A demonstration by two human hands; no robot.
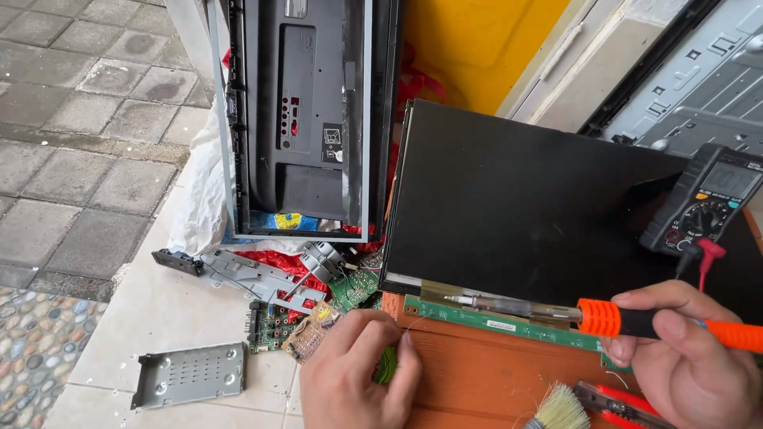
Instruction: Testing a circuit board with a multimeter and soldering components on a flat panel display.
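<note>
My right hand grips an orange-and-black soldering iron whose metal tip lies over the long green circuit strip at the near edge of a black display panel. My left hand is closed around a small green coil of wire and pinches a thin strand that runs up toward the strip. Both hands rest over a reddish-brown wooden tabletop.
A black multimeter with red and black leads lies on the panel at right. A brush and red-handled pliers sit near the front. On the tiled floor: a TV back shell, loose circuit boards, metal brackets and a perforated plate.
</note>
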